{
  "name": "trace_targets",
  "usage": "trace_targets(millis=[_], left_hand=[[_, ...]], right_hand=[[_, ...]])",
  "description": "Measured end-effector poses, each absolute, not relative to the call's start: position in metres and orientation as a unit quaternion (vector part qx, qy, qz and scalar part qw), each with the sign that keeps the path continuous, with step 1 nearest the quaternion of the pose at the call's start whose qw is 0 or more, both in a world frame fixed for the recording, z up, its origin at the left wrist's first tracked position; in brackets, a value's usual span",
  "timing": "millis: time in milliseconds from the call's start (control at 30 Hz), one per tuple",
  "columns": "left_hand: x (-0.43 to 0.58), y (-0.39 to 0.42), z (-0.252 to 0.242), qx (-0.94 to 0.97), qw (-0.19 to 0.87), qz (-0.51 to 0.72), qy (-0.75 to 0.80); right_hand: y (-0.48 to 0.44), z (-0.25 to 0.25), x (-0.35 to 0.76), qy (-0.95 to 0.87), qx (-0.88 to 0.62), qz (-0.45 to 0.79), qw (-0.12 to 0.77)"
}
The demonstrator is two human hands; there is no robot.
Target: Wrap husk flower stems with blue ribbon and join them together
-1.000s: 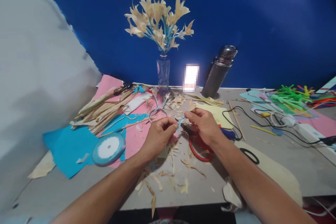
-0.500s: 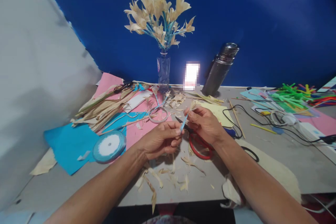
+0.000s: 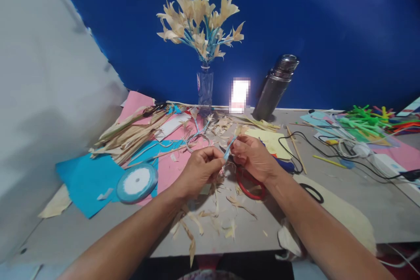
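My left hand is closed in a pinch on a light-blue ribbon above the middle of the table. Facing it, my right hand has thumb and fingers closed on the ribbon-wrapped stem of a small husk flower, whose pale tip pokes out above the fingers. Just under my right hand lie scissors with red handles, their blades mostly covered by the hands. A roll of light-blue ribbon rests on blue paper to the left.
Husk flowers stand in a clear bottle at the back, beside a dark thermos. Dried husks are heaped at left. Husk scraps litter the front. A black cable and green pipe cleaners lie at right.
My left hand has turned over, its knuckles now higher and its fingers curled further under. My right hand has shifted slightly left, still on the stem.
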State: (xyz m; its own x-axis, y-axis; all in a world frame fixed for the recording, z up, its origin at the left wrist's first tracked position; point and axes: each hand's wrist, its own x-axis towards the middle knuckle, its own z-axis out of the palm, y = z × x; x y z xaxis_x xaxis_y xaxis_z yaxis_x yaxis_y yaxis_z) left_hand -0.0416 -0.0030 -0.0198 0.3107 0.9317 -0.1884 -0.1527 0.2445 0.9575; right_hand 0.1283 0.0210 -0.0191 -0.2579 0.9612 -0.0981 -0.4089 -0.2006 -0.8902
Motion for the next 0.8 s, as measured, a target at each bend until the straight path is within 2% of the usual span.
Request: trace_targets(millis=[133, 300, 433, 633, 800], left_hand=[[-0.0407, -0.0046, -0.0188, 0.486, 0.636, 0.404, 0.442], [-0.045, -0.0032, -0.0166, 0.388, 0.771, 0.372, 0.342], [-0.0468, -0.0023, -0.0152, 0.341, 0.821, 0.353, 0.293], [-0.0464, -0.0021, -0.0158, 0.339, 0.799, 0.379, 0.321], [-0.0436, -0.0019, -0.0186, 0.385, 0.73, 0.425, 0.371]], right_hand=[[0.023, -0.0234, 0.1276, -0.363, -0.376, 0.68, 0.515], [0.0234, -0.0193, 0.1306, -0.347, -0.342, 0.698, 0.525], [0.0214, -0.0172, 0.131, -0.349, -0.33, 0.707, 0.519], [0.0214, -0.0172, 0.1339, -0.369, -0.279, 0.737, 0.493], [0.0203, -0.0172, 0.1314, -0.396, -0.333, 0.707, 0.482]])
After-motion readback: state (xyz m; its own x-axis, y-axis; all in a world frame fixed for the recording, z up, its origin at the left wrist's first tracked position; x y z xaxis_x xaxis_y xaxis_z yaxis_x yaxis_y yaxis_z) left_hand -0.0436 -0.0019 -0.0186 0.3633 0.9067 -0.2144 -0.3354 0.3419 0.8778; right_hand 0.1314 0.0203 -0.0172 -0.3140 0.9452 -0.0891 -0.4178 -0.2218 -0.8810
